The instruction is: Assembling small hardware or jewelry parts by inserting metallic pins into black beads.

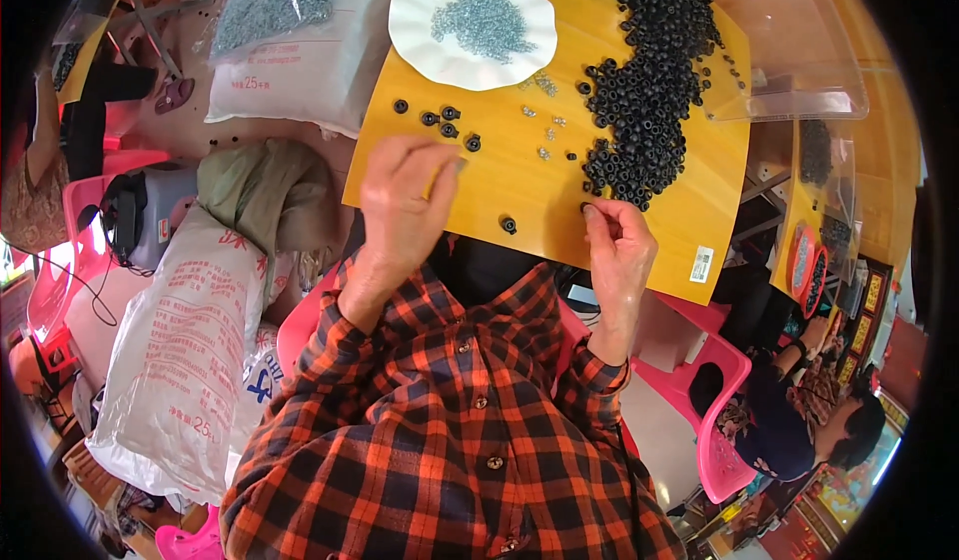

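Observation:
My left hand [405, 195] is raised over the left front of the yellow table, fingers curled. Whatever may be in them is too small or blurred to make out. Just beyond it lie several small black ring-shaped parts [450, 130]. At the front edge my right hand [619, 250] pinches a small black part [586, 206] between thumb and forefinger, beside a large heap of black ring parts [639, 100]. A single black part [508, 225] rests between the hands. A few tiny clear pieces [544, 135] are scattered in the middle, below a white scalloped plate [405, 20] holding many more.
White sacks [290, 90] stand left of the table [699, 220], one bearing a bag of clear pieces [275, 5]. Another white sack [175, 350] leans nearer. A clear plastic bin [799, 50] is at the far right. Another person [799, 410] sits by a pink chair [729, 440].

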A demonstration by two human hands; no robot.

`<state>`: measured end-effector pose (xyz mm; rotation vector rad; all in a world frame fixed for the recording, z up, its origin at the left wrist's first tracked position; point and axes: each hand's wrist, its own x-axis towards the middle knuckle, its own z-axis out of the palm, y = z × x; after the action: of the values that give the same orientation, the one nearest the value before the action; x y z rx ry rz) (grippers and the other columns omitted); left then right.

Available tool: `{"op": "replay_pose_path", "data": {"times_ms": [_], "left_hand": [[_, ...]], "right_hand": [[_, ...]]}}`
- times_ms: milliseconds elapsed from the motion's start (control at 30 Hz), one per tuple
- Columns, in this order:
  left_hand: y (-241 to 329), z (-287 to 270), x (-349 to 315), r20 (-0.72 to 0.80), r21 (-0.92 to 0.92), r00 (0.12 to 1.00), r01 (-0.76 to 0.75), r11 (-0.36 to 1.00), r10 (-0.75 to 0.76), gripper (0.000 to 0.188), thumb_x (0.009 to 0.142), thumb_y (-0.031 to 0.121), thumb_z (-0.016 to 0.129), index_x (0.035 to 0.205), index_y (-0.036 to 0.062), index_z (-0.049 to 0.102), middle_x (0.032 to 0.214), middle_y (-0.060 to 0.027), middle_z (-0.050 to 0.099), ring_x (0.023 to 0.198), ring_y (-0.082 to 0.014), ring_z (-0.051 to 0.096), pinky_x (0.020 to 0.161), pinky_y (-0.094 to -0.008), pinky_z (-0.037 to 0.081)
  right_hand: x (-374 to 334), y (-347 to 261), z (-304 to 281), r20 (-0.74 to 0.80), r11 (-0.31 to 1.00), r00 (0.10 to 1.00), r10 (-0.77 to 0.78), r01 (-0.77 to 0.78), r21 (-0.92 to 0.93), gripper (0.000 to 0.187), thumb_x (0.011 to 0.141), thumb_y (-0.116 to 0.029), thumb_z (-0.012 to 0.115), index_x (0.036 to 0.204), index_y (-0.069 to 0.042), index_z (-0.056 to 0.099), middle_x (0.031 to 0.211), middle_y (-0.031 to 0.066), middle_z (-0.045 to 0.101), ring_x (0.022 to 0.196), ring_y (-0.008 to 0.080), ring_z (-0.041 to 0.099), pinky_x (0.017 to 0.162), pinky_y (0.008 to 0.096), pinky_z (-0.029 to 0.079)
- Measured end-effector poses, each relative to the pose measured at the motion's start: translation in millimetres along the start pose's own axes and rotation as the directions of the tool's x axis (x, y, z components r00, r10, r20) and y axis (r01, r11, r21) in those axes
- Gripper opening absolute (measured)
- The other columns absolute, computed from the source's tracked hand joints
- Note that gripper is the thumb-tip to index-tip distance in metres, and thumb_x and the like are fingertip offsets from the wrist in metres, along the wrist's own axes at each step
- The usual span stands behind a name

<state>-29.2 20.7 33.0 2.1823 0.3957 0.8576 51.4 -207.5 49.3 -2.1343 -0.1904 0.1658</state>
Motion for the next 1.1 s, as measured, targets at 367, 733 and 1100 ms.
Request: {"op": "replay_pose_path", "data": {"times_ms": [367,733,1100], "left_hand": [[27,16,-27,0.46,-0.177,0.85,-0.196,0.965,0.257,0.018,0.069,0.003,0.071,0.087,0.0042,0.069,0.087,-0.008,0.054,0.081,-0.0274,0.056,0.071,-0.0364,0.049],[14,0,-13,0.399,-0.114,0.885,-0.211,0.971,0.24,0.016,0.07,0.0,0.064,0.085,0.0025,0.067,0.087,-0.0095,0.058,0.08,-0.0284,0.057,0.07,-0.0366,0.049],[-30,-30,7,0.038,0.227,0.999,0.009,0.974,-0.018,0.029,0.07,0.0,0.073,0.099,0.0029,0.066,0.091,-0.0114,0.06,0.086,-0.0305,0.059,0.074,-0.038,0.05]], "right_hand": [[-2,6,4,-0.023,0.998,0.998,-0.06,0.06,0.004,0.007,0.088,-0.003,0.066,0.093,0.002,0.066,0.072,-0.0004,0.06,0.063,0.0053,0.052,0.059,0.0208,0.043],[21,7,-4,-0.2,0.982,0.968,-0.15,0.121,-0.147,0.01,0.086,-0.003,0.067,0.094,0.002,0.067,0.076,0.0036,0.062,0.064,0.0093,0.054,0.058,0.0248,0.045],[60,2,-1,-0.294,0.827,0.894,-0.339,0.134,-0.546,0.018,0.084,-0.014,0.07,0.101,-0.009,0.07,0.084,0.0108,0.058,0.074,0.0281,0.06,0.067,0.0378,0.049]]}}
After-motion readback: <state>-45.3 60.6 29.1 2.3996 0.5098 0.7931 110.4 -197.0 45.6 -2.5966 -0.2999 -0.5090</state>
